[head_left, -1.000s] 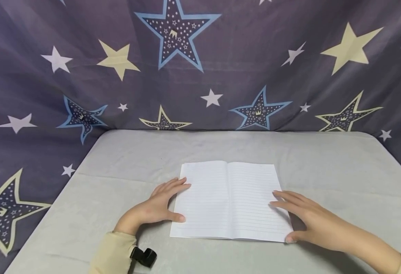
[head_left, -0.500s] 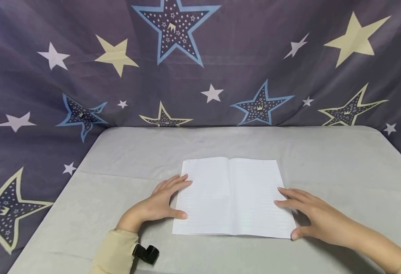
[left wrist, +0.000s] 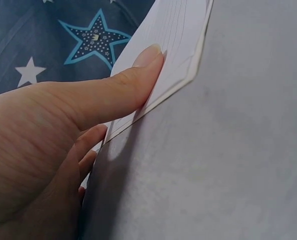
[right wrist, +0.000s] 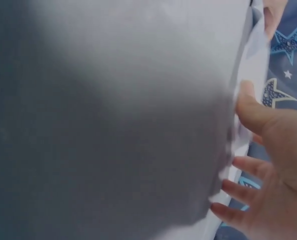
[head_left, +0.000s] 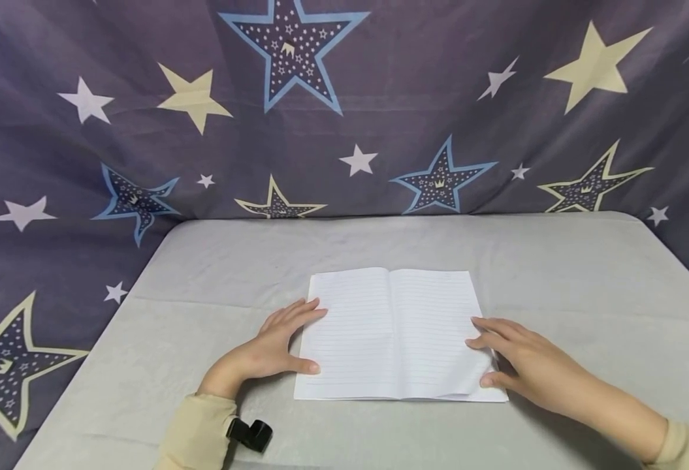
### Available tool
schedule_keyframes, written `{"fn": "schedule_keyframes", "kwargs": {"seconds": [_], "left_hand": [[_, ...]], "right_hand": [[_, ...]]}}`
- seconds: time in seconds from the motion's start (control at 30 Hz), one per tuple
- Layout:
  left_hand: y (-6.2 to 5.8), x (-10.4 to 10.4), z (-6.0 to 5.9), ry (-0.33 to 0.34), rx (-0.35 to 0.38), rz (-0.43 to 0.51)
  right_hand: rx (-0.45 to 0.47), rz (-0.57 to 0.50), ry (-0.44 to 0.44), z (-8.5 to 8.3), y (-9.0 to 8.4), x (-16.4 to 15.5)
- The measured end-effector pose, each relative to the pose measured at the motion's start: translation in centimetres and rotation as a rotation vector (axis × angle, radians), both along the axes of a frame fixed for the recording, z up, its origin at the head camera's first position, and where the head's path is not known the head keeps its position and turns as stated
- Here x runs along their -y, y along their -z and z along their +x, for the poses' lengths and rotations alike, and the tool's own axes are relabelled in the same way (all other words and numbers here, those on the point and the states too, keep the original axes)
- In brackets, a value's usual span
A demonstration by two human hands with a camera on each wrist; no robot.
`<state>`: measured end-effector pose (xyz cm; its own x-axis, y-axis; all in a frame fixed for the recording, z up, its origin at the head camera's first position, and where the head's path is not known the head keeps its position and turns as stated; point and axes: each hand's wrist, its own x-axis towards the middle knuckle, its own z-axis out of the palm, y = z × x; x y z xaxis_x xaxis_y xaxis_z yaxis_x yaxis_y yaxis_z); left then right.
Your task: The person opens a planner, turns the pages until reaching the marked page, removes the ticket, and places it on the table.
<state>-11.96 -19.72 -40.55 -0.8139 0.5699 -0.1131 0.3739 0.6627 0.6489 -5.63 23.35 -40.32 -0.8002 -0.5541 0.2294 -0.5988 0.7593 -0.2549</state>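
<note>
An exercise book with lined white pages lies spread on the grey-covered table. My left hand rests at its left edge, thumb and fingertips on the left page and the fingers spread. In the left wrist view the thumb lies flat on the ruled paper near the corner. At the right edge, my right hand touches the right page with its thumb and fingertips. By that thumb the page's lower corner is bent up and shifted inward, baring the sheet beneath. The right wrist view shows the right hand's fingers spread.
The grey table cover reaches back to a dark curtain printed with stars. A black strap piece sits at the left sleeve.
My right thumb has moved inward from the book's lower right corner, and the right page's corner has lifted and bent with it. The left hand has stayed in place.
</note>
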Motion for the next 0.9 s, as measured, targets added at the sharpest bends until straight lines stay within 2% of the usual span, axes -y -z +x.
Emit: {"fn": "schedule_keyframes", "kwargs": {"seconds": [0.2, 0.3, 0.4, 0.5, 0.67, 0.9], "left_hand": [[0.2, -0.1, -0.1, 0.009, 0.006, 0.01], [0.3, -0.1, -0.1, 0.005, 0.007, 0.012], [0.2, -0.2, -0.2, 0.003, 0.006, 0.016], [0.1, -0.1, -0.1, 0.007, 0.004, 0.02], [0.1, 0.3, -0.2, 0.021, 0.002, 0.031], [0.0, 1.3, -0.2, -0.011, 0.005, 0.042]], "right_hand": [[0.053, -0.015, 0.12, 0.0, -0.8, 0.9], [0.116, -0.074, 0.208, -0.1, -1.7, 1.3], [0.192, -0.16, 0.254, 0.0, -2.6, 1.9], [0.228, -0.228, 0.222, 0.4, -3.3, 3.0], [0.212, -0.28, 0.116, 1.0, -3.9, 6.1], [0.237, -0.228, 0.036, 1.0, -3.6, 9.9]]}}
